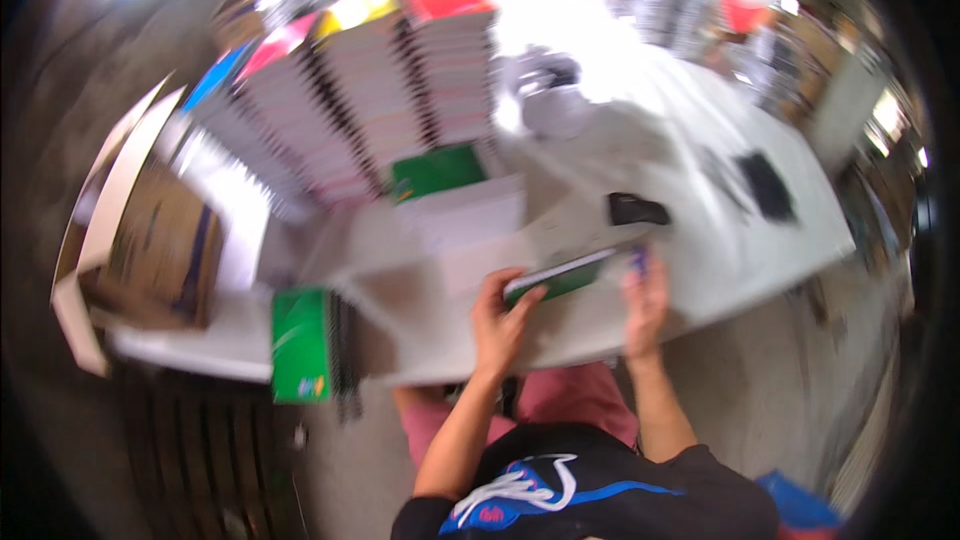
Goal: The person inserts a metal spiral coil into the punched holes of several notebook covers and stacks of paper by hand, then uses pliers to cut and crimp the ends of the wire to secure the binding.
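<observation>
My left hand (497, 325) grips the left end of a green-covered notebook (562, 283), thumb on the cover. The notebook is tilted above the table's front part, its page edge facing up. At its right end is my right hand (646, 305), fingers stretched upward and somewhat blurred. A small blue thing (638, 258) shows by those fingertips, too smeared to name. Just behind the notebook lie white sheets (470, 225) and another green cover (438, 172). A small black object (636, 209) rests beyond my right hand.
Tall stacks of spiral notebooks (365, 100) stand at the back left. A pile of green spiral notebooks (302, 345) sits at the front left edge, near an open cardboard box (160, 245). A white roll (555, 105) and a black item (766, 186) lie on the white table (700, 280).
</observation>
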`<state>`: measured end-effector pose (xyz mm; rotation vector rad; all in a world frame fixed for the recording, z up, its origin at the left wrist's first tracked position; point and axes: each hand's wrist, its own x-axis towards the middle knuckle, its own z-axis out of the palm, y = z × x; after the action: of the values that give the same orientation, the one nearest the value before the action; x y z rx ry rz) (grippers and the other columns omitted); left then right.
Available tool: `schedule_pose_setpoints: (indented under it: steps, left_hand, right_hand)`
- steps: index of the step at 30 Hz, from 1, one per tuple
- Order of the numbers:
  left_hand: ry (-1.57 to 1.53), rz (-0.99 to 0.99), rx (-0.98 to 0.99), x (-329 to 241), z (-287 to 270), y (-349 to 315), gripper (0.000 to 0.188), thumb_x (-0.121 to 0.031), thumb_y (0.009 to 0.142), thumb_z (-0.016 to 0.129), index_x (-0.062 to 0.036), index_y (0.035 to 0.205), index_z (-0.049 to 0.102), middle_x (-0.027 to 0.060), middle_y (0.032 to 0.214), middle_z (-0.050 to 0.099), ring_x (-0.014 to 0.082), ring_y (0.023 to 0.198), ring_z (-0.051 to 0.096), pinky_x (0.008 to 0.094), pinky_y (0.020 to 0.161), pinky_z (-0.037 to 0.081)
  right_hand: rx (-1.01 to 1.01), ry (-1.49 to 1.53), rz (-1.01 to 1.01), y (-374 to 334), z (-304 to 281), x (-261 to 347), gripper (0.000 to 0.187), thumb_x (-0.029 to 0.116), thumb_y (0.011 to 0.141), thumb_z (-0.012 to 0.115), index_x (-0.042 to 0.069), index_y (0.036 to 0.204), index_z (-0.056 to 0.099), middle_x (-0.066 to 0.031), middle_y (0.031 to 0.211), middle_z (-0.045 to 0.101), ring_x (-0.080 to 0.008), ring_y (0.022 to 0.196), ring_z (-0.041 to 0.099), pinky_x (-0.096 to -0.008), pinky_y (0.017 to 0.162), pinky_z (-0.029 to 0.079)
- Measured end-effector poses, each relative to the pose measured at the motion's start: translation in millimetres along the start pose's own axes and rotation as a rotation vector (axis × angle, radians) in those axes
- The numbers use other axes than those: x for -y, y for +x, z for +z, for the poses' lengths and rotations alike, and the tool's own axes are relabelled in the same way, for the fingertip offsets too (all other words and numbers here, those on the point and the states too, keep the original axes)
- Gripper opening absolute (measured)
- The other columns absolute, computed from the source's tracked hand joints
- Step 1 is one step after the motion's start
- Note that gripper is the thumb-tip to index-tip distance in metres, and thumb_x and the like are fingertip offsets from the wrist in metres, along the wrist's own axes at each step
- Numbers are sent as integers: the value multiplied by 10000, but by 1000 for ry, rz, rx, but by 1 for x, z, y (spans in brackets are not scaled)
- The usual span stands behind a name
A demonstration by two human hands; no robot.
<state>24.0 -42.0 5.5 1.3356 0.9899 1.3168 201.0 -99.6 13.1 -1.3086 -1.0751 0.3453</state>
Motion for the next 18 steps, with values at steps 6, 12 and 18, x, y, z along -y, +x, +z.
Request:
schedule_pose_setpoints:
  steps: [6, 12, 18]
  left_hand:
    - [-306, -117, -12, 1, -7, -2, 231, -101, 857, 683, 5, 1056, 633, -15, 876, 617, 54, 796, 520, 211, 712, 434]
    - [-167, -8, -47, -2, -10, -5, 187, -54, 848, 678, 19, 1020, 678, 27, 905, 685, 72, 805, 574, 221, 752, 463]
    - [-166, 85, -37, 1, -3, -6, 251, -54, 756, 758, -25, 1002, 718, 85, 919, 712, 134, 824, 634, 262, 755, 487]
  right_hand:
    - [356, -601, -562, 66, 76, 139, 389, 212, 841, 628, 202, 1229, 615, -84, 979, 600, -274, 884, 552, -385, 794, 442]
    - [455, -468, -618, 32, 76, 147, 452, 280, 839, 643, 211, 1281, 571, -68, 1042, 547, -251, 942, 520, -389, 829, 373]
    - [439, -831, -323, -8, 2, 112, 439, 305, 847, 632, 209, 1273, 581, -80, 1085, 544, -265, 1012, 495, -401, 896, 339]
